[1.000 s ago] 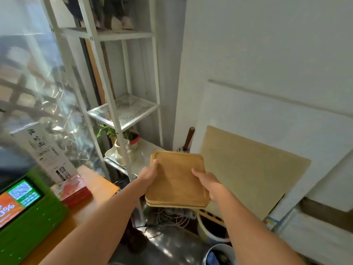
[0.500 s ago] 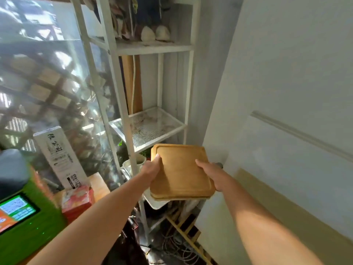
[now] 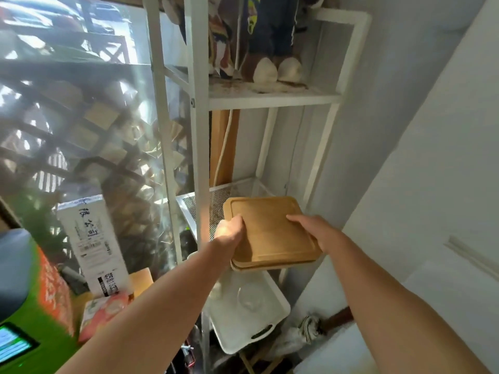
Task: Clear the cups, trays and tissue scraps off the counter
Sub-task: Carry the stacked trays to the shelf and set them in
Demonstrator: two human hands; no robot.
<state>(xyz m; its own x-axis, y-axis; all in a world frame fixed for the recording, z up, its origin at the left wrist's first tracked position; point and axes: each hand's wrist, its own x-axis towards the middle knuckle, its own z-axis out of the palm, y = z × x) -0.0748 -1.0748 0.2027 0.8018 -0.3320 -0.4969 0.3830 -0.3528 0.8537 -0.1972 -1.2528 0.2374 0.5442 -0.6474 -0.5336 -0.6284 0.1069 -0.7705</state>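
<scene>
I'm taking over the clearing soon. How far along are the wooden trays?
Done: the stacked wooden trays are off the counter. In hand: left hand and right hand hold them at the white rack's mesh shelf, not yet released. Cups and tissue scraps: none are visible here.

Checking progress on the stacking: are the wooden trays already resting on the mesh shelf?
No, both hands, left hand and right hand, hold the wooden trays above the mesh shelf.

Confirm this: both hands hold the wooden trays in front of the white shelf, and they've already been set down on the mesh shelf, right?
Not quite. In the head view the left hand and right hand hold the trays before the shelf, but not yet set down.
</scene>
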